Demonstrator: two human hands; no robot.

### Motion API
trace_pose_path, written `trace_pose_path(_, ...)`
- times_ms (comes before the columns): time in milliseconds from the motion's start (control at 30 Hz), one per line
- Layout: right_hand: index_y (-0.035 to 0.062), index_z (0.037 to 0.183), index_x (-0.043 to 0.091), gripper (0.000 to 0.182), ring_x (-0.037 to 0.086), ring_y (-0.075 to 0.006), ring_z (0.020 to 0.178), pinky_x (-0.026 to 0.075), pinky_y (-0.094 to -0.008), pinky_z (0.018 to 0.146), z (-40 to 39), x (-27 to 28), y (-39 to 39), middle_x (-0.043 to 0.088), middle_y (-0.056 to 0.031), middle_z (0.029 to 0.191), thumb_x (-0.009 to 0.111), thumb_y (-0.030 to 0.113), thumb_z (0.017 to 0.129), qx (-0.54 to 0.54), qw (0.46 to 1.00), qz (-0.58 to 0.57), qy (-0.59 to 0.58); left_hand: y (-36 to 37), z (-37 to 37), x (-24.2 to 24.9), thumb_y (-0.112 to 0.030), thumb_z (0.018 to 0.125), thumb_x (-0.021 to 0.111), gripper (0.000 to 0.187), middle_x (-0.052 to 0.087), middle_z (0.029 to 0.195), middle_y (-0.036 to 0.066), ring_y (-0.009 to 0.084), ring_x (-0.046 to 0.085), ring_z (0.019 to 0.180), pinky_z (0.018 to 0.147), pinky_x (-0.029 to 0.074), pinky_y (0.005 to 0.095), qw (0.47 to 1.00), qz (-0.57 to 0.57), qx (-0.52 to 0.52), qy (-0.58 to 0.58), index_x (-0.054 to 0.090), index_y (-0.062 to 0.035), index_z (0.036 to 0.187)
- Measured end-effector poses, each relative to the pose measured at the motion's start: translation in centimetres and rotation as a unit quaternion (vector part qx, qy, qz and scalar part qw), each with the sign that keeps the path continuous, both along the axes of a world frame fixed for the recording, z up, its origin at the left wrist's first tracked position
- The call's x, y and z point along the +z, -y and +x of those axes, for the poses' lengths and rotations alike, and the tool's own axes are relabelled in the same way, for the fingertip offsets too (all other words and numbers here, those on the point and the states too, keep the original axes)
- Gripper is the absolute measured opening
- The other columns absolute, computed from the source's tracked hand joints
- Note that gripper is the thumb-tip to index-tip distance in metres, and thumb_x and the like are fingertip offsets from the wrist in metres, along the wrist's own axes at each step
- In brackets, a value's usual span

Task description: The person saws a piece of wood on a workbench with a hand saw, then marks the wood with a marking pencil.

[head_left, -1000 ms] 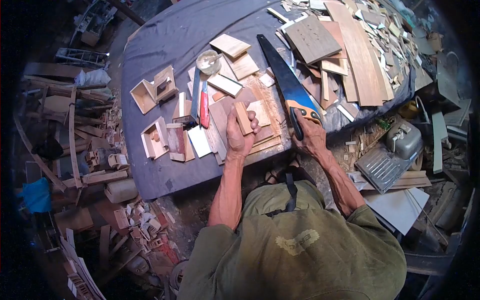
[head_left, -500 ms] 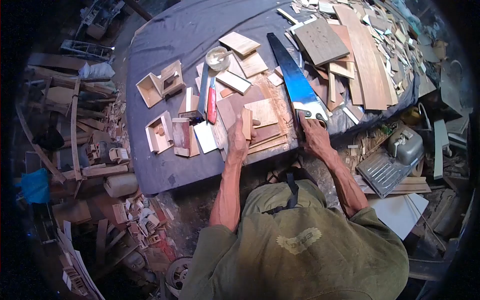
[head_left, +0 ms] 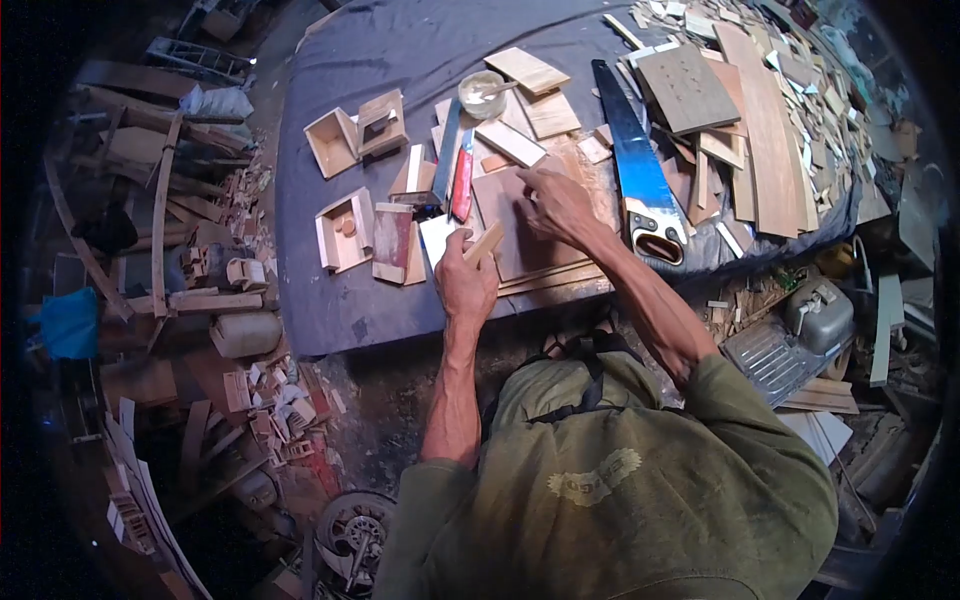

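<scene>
My left hand (head_left: 467, 285) is closed around a small piece of wood (head_left: 486, 243), thumb on top, at the front of the table. To its right, my right hand (head_left: 562, 208) is over a brown board (head_left: 510, 235), index finger stretched out and the other fingers partly bent; I see nothing held in it. Beside that hand lies a handsaw (head_left: 643, 165) with a blue blade and a pale-and-black handle. A red-handled tool (head_left: 462, 180) rests beyond my left hand, next to a long dark blade (head_left: 447, 150).
A bowl with a stick (head_left: 482, 95) stands among wood pieces. Small wooden boxes (head_left: 333, 145) sit at the left. Boards (head_left: 765, 130) and offcuts pile up at the right. A metal sink (head_left: 775, 350) and scrap wood lie on the floor around the table.
My right hand has let go of the saw handle and moved left over the brown board. My left hand has drawn back slightly with its wood piece. The pale piece on the board no longer shows.
</scene>
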State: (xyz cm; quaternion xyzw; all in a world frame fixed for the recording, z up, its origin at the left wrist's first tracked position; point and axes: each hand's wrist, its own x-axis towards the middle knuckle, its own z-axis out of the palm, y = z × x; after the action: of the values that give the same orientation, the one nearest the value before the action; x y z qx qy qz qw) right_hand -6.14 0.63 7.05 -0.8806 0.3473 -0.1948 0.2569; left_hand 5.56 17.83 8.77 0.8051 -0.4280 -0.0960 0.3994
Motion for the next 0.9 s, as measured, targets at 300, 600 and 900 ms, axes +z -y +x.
trace_pose_path(300,-0.0032,0.107,0.057,0.043,0.068,-0.042,0.09,0.057,-0.05,0.075,10.1,-2.2,0.7,0.067,-0.0246,0.098,0.064,0.031,0.084,-0.031,0.999,-0.019,-0.012,-3.0,1.4,0.3,-0.006,0.081,0.066,0.023,0.068,0.086,0.023,0.0414,0.069,0.082,0.072,0.052,0.0451,0.998,0.003,0.038,0.053,0.063,-0.0013,0.103)
trace_pose_path(600,-0.0059,0.105,0.05,0.053,0.069,-0.0419,0.087,0.056,-0.0502,0.075,12.6,-4.8,1.5,0.067,-0.0293,0.092,0.069,0.037,0.081,-0.051,0.999,0.018,0.002,-3.6,0.8,0.4,0.0,0.08,0.064,0.02,0.067,0.092,0.022,0.0398,0.067,0.085,0.074,0.051,0.0441,0.998,-0.001,0.025,0.057,0.063,0.0014,0.1)
trace_pose_path(900,-0.012,0.122,0.045,0.073,0.07,-0.0401,0.098,0.056,-0.0464,0.085,13.9,-1.9,1.8,0.069,-0.0267,0.105,0.077,0.034,0.076,-0.172,0.964,0.197,-0.053,-3.4,0.2,0.3,0.006,0.077,0.064,0.017,0.061,0.086,0.02,0.0411,0.06,0.081,0.07,0.048,0.0486,0.997,-0.02,-0.002,0.076,0.063,0.0004,0.093)
